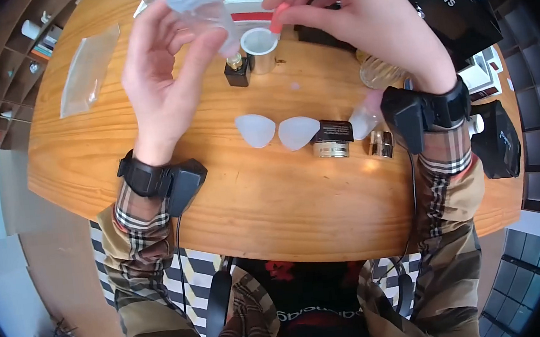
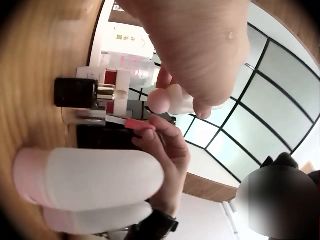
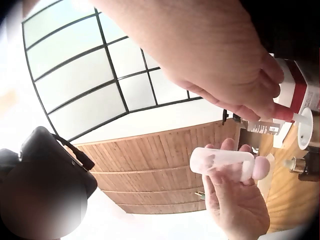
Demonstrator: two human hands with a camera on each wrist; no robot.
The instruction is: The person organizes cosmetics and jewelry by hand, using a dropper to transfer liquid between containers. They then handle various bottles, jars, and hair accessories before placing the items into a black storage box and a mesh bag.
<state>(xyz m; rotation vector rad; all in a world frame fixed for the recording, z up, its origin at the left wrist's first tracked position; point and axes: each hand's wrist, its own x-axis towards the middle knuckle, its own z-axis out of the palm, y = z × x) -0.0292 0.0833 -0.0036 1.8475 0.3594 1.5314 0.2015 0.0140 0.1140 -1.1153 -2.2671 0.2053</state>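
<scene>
My left hand [image 1: 167, 81] holds a translucent squeeze bottle [image 1: 199, 9] between thumb and fingers, its rounded pink cap [image 3: 261, 168] pointing down toward the table. My right hand [image 1: 349, 14] pinches a small coral-handled tool [image 1: 279, 18] with a pale tip [image 2: 115, 119]. That tip points down at the rim of a silver cup [image 1: 264, 63] with a white flared edge. Just left of the cup stands a square black bottle [image 1: 237, 77] with a bare gold neck, below the squeeze bottle. Two white bottles [image 1: 256, 131] [image 2: 105, 177] stand on pink caps nearer to me.
Right of the white bottles are a dark-lidded jar [image 1: 332, 143], a gold-capped piece [image 1: 381, 144] and a pink-and-white bottle [image 1: 366, 117]. A clear plastic pouch [image 1: 88, 72] lies at left. At the right are a large black box [image 1: 449, 5] and a black bag [image 1: 498, 140].
</scene>
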